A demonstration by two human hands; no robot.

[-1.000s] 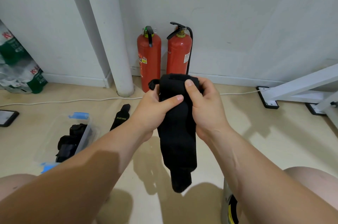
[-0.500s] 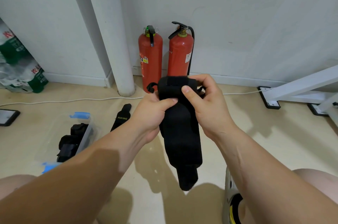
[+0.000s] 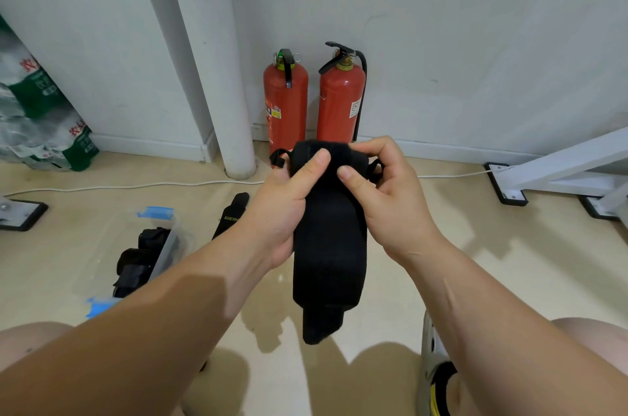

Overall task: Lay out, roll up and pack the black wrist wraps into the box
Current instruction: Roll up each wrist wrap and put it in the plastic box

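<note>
A black wrist wrap [image 3: 329, 256] hangs in the air in front of me, its upper end partly rolled. My left hand [image 3: 282, 208] grips the roll from the left, thumb across its front. My right hand [image 3: 384, 201] pinches the roll's top from the right. The loose tail dangles down toward the floor. A clear plastic box [image 3: 159, 245] with blue clips sits on the floor at lower left, with rolled black wraps [image 3: 136, 262] inside. Another black wrap [image 3: 231, 215] with lettering lies flat on the floor beside the box, partly hidden by my left forearm.
Two red fire extinguishers [image 3: 312, 103] stand against the wall behind a white pipe [image 3: 217, 75]. A white cable [image 3: 136, 185] runs along the floor. A white frame [image 3: 560, 171] with black feet is at right. Packed bottles [image 3: 37, 116] lean at left. My knees frame the bottom.
The roll at the top of the wrap has grown a little and the hanging tail has shortened. My right fingers moved up over the roll's top.
</note>
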